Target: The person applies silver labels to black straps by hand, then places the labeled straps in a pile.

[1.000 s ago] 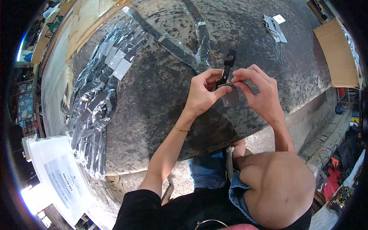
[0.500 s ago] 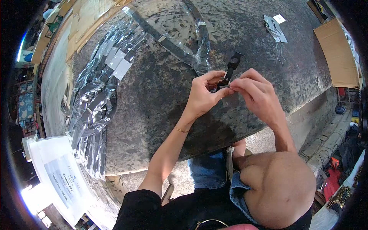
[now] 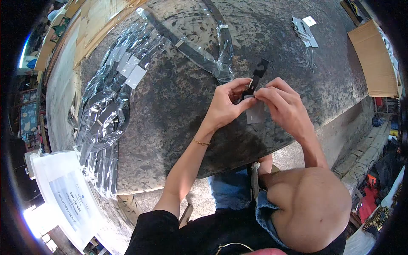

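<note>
My left hand [image 3: 226, 102] is closed around a black belt hanger [image 3: 260, 70], its hooked end sticking up past the fingers. Just beneath the fingertips of both hands hangs a grey card tag [image 3: 256, 114]. At the tag's top edge, the fingers of my right hand [image 3: 284, 104] are pinched together, close against my left thumb. Whatever thin string joins tag and hanger is too small to make out. Right behind my left hand lies a black belt [image 3: 193, 54] in clear plastic, bent in a V across the table.
Several plastic-wrapped belts [image 3: 104, 114] with grey tags are piled at the left. More grey tags [image 3: 305, 33] with strings lie at the far right of the dark table [image 3: 165, 102]. A cardboard box [image 3: 374, 59] stands at the right edge; a printed sheet [image 3: 70, 199] is at lower left.
The grey tag now hangs lower and shows its flat face below my fingers. The hanger has tilted slightly to the right. Both hands stay nearly in place.
</note>
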A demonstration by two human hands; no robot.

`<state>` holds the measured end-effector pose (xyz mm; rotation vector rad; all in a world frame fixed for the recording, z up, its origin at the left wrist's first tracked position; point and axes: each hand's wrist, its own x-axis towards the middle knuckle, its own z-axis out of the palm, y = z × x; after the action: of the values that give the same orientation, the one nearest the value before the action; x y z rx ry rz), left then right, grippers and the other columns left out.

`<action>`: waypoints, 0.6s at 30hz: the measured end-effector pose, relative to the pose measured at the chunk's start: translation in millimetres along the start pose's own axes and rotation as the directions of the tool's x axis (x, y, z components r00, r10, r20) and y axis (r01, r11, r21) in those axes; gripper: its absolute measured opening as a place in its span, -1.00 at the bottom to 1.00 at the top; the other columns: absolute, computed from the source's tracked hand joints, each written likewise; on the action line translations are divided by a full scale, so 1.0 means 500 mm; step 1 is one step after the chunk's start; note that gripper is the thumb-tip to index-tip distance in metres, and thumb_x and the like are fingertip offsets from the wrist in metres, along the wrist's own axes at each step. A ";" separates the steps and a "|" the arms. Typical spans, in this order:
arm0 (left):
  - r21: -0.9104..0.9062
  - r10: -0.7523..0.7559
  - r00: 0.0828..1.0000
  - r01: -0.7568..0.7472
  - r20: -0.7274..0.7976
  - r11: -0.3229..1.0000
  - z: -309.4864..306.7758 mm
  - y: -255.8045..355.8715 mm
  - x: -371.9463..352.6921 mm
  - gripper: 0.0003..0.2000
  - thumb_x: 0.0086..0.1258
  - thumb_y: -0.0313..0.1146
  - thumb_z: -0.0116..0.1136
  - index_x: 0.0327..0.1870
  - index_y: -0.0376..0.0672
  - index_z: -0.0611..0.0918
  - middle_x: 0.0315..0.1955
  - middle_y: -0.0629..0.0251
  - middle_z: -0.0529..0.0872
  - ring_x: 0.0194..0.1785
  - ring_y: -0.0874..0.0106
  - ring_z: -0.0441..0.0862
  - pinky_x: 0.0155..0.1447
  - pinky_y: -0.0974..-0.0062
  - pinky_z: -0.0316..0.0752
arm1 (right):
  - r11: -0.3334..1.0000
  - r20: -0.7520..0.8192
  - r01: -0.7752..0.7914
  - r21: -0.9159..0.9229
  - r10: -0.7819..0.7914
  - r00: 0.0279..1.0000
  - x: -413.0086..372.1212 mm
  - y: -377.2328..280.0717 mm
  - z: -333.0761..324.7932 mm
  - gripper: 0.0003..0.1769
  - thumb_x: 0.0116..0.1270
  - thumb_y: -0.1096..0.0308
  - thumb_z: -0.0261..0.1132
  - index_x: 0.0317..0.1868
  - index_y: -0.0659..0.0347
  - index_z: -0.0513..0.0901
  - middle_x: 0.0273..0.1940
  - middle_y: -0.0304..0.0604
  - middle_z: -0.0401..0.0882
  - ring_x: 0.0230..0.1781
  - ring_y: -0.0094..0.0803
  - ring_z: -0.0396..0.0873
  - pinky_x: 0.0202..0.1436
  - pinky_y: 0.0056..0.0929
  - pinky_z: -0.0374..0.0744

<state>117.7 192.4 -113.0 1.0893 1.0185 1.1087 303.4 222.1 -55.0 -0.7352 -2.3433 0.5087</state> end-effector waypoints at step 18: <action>-0.025 0.046 0.998 -0.047 -0.039 0.999 0.002 -0.006 -0.001 -0.58 0.20 -0.58 0.25 0.12 -0.39 0.51 -0.11 0.21 0.68 -0.08 0.57 0.59 0.00 0.60 0.50 | 0.998 -0.224 -0.035 -0.047 0.024 0.974 -0.025 0.003 0.040 -0.77 0.01 0.59 0.38 -0.27 0.23 0.62 -0.35 -0.08 0.55 -0.28 -0.16 0.55 -0.25 -0.31 0.56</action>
<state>118.9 191.6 -115.5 1.0793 1.0105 1.1811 299.0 212.2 -76.1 -0.8082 -2.1452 0.3604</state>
